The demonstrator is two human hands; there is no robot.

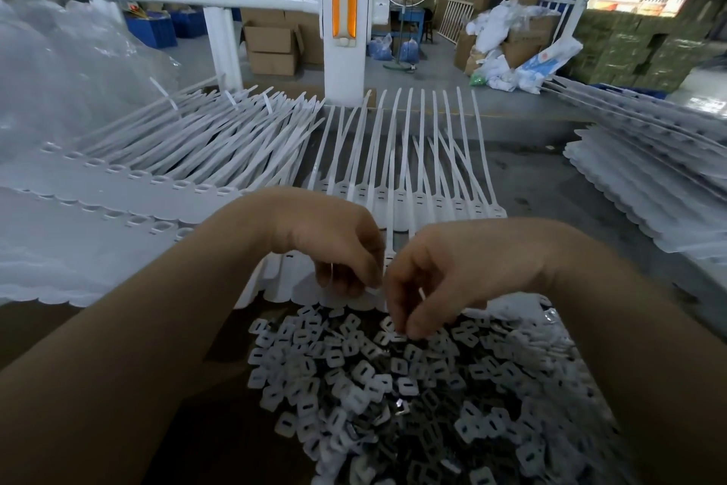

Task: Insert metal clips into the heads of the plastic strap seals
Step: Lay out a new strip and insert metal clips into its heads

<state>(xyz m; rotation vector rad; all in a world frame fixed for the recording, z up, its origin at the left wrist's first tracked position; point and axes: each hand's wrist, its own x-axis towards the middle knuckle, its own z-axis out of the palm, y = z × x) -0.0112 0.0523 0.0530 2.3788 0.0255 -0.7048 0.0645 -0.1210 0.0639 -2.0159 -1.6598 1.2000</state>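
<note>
Counter [550, 185]: grey surface, carrying the seal stock and the clip supply.
Stacked seals [165, 158]: a large heap of white strap seals lay at left, straps fanned toward the far edge.
Working row of seals [397, 193]: joined white strap seals lay at centre, heads toward the person, straps pointing away.
Metal clips [393, 386]: a loose pile of small slotted clips lay nearest the person, just below the seal heads.
Left hand [334, 244]: fingers were curled down, pinching at a seal head in the near row.
Right hand [440, 280]: fingertips were pinched together at the top of the clip pile, apparently on a clip.
</note>
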